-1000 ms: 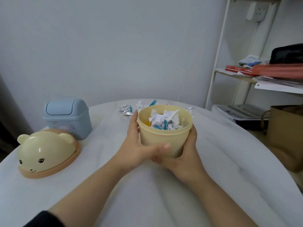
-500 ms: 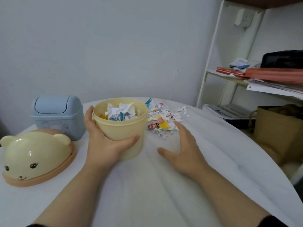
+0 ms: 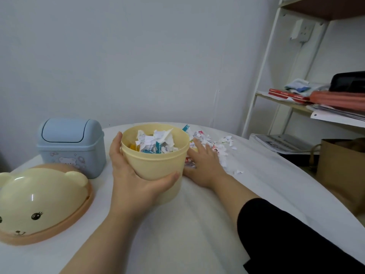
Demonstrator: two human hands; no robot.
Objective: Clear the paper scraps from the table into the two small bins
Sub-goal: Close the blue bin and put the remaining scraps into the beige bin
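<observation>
Left hand [image 3: 138, 175] grips yellow bin [image 3: 158, 167], right hand [image 3: 205, 163] flat and spread on scrap pile [image 3: 222, 149], apparently gathering; next needs scooping scraps over the rim.

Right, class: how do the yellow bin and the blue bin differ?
The yellow bin is round, lidless, with scraps showing; the blue bin is boxy, its swing lid shut. The left hand grips the yellow bin; nothing touches the blue bin. Both are small and upright.
</observation>
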